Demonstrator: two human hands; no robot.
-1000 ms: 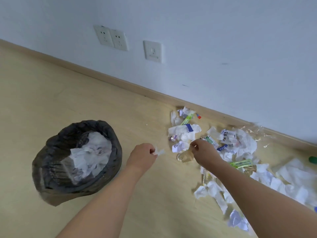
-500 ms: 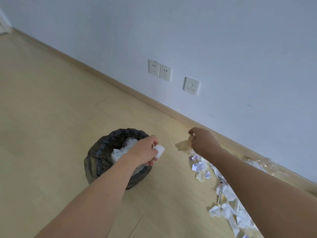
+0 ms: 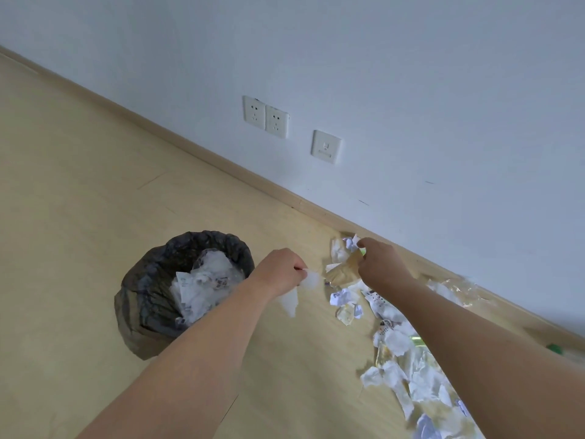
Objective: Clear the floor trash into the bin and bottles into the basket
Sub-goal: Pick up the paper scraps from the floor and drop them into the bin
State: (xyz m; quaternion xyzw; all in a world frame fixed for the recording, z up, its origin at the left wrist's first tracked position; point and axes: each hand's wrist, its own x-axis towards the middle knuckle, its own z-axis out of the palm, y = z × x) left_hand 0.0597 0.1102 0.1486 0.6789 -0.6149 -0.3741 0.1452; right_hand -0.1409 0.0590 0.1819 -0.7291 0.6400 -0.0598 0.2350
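Both arms reach forward over a pale wood-look floor [image 3: 95, 232] toward a white wall [image 3: 411, 74]. The left hand [image 3: 280, 274] has its fingers curled in a closed grip, pinching a white tissue scrap [image 3: 308, 280] that pokes out at the fingertips; a further white piece [image 3: 289, 302] shows just below the wrist, though whether it hangs from the hand or lies on the floor cannot be told. This hand sits just right of the bin [image 3: 180, 293], a round container lined with a black bag and already holding crumpled white paper and clear plastic wrap. The right hand [image 3: 378, 264] is likewise closed, its fingers curled round a crumpled tan, translucent wrapper [image 3: 342, 270] that spreads out to the left of the knuckles, near the skirting board [image 3: 221, 161]. Just beyond this hand a crumpled white paper ball [image 3: 343, 248] lies against the base of the wall. The rest of the floor trash [image 3: 408, 369] trails from under the right forearm toward the lower right edge: torn white paper, printed slips, bits of shiny wrapping. A crinkled clear plastic sheet [image 3: 459, 288] rests by the skirting board on the far side of that arm, and a small green object [image 3: 554, 348], blurred, shows at the right edge. On the wall are a double power socket [image 3: 265, 117] and a single wall plate [image 3: 326, 146].
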